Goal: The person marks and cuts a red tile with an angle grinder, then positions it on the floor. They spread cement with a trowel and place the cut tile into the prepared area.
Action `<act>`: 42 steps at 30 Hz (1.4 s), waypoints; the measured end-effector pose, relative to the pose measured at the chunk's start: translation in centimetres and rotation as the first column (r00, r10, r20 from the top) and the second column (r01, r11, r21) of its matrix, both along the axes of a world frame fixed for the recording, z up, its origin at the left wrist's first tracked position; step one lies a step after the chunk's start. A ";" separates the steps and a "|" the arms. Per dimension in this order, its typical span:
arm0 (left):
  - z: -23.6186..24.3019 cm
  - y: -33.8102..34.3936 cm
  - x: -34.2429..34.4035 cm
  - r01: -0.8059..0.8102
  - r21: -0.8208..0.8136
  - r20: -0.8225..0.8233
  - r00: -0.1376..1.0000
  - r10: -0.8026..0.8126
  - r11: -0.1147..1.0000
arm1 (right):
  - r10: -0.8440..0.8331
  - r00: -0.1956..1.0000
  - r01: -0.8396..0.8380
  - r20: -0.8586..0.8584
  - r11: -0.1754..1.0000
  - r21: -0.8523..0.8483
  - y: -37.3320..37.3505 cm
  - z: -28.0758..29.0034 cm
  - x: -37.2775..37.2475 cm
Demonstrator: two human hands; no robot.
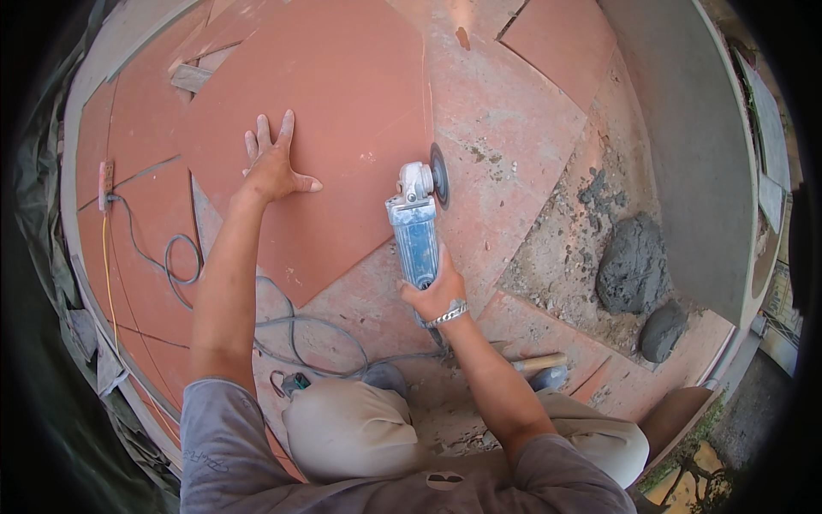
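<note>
A large red-orange tile [342, 94] lies askew over other tiles, and my left hand [272, 163] is spread on its surface with the fingers apart. My right hand [437, 287] grips the blue body of an angle grinder [413, 236]. The grinder's dark disc [439, 176] stands on edge at the tile's right edge, near a faint line on it; whether it touches the tile cannot tell. The grinder's cord trails under my right wrist, behind which part of it is hidden.
A power strip [106, 184] and looped cables sit at the left. At the right are grey mortar heaps [629, 261] on rubble beside a low wall [685, 154]. A wooden-handled tool [539, 364] and a small green-black object [295, 383] lie by my knees. Dark sheeting borders the left.
</note>
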State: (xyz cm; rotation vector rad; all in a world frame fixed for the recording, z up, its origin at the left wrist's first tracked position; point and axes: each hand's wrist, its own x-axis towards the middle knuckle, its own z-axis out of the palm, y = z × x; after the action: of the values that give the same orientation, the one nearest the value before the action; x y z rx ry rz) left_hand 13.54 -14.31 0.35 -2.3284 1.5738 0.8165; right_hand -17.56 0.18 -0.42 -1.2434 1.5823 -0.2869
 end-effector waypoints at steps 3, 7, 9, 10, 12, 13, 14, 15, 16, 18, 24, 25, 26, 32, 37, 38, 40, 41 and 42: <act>0.0 0.1 0.0 -0.001 0.003 0.005 1.000 0.001 1.000 | -0.001 1.000 0.001 0.001 1.000 -0.028 0.3 -0.1 -0.2; 0.0 0.1 0.0 0.003 0.001 0.006 1.000 -0.003 1.000 | 0.014 1.000 -0.015 -0.025 0.999 -0.032 0.9 -0.2 -0.4; 0.0 0.1 0.0 0.001 -0.002 0.007 1.000 -0.001 1.000 | 0.016 0.999 -0.017 -0.040 1.000 -0.016 1.1 -0.4 -0.5; 0.0 0.2 -0.1 0.000 -0.005 0.008 1.000 0.000 1.000 | 0.020 0.999 -0.021 -0.034 0.999 -0.028 1.2 -0.4 -0.5; 0.0 0.2 -0.1 0.000 -0.007 0.008 1.000 0.000 1.000 | 0.019 0.999 -0.020 -0.045 0.999 -0.030 1.4 -0.4 -0.6; -0.1 0.2 -0.1 0.002 -0.007 0.007 1.000 -0.002 1.000 | 0.016 0.999 -0.017 -0.029 0.999 -0.031 1.4 -0.4 -0.7; -0.1 0.2 -0.1 0.006 -0.004 0.013 1.000 -0.006 1.000 | 0.013 1.000 -0.014 -0.017 1.000 -0.026 1.4 -0.4 -0.7; -0.1 0.2 0.0 0.003 -0.007 0.007 1.000 -0.003 1.000 | 0.009 1.000 -0.009 -0.009 1.000 -0.029 1.5 -0.4 -0.7; -0.1 0.2 0.0 0.004 -0.008 0.007 1.000 -0.004 1.000 | 0.016 1.000 -0.016 -0.020 0.999 -0.031 1.5 -0.4 -0.7; -0.1 0.2 0.0 0.004 -0.011 0.002 1.000 -0.004 1.000 | 0.024 0.998 -0.027 -0.053 0.998 -0.056 1.6 -0.4 -0.6; 0.1 0.4 0.1 0.009 -0.007 -0.009 1.000 -0.009 1.000 | -0.025 0.999 0.028 0.031 0.996 -0.084 2.2 -0.5 -1.0; 0.2 0.5 0.0 0.015 -0.004 0.000 1.000 -0.015 1.000 | -0.008 1.000 0.009 0.018 0.998 -0.065 2.3 -0.4 -1.0; 0.3 0.3 0.0 0.023 -0.018 0.013 1.000 -0.023 1.000 | 0.009 1.000 -0.009 0.008 0.998 -0.055 2.2 -0.3 -1.0; 2.0 0.3 -0.8 0.018 0.006 0.042 0.999 -0.018 1.000 | -0.009 0.999 0.011 0.033 0.998 -0.069 0.5 0.7 -0.2; 3.5 1.0 -1.5 0.004 0.000 0.034 0.999 -0.004 1.000 | 0.004 0.997 -0.006 0.072 0.999 0.034 -1.9 1.6 0.5; 3.7 0.9 -1.4 -0.014 0.011 0.016 1.000 0.014 1.000 | -0.006 0.998 0.003 0.066 0.999 0.036 -2.6 1.6 1.1; 3.9 1.0 -1.5 -0.004 -0.002 0.011 1.000 0.004 1.000 | -0.029 0.997 0.027 0.069 0.999 0.032 -3.8 1.4 1.9; 3.9 0.8 -1.5 -0.017 0.017 -0.001 1.000 0.017 1.000 | -0.045 0.996 0.042 0.076 0.998 0.039 -4.6 1.1 2.4; 3.9 0.7 -1.4 -0.007 0.011 0.004 1.000 0.007 1.000 | -0.063 0.994 0.060 0.088 0.998 0.034 -5.3 0.8 2.9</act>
State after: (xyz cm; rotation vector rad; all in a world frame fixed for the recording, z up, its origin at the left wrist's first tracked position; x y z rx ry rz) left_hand 12.11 -13.59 4.26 -2.3276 1.5570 0.8200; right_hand -14.65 -5.12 0.36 -1.1440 1.5448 -0.3507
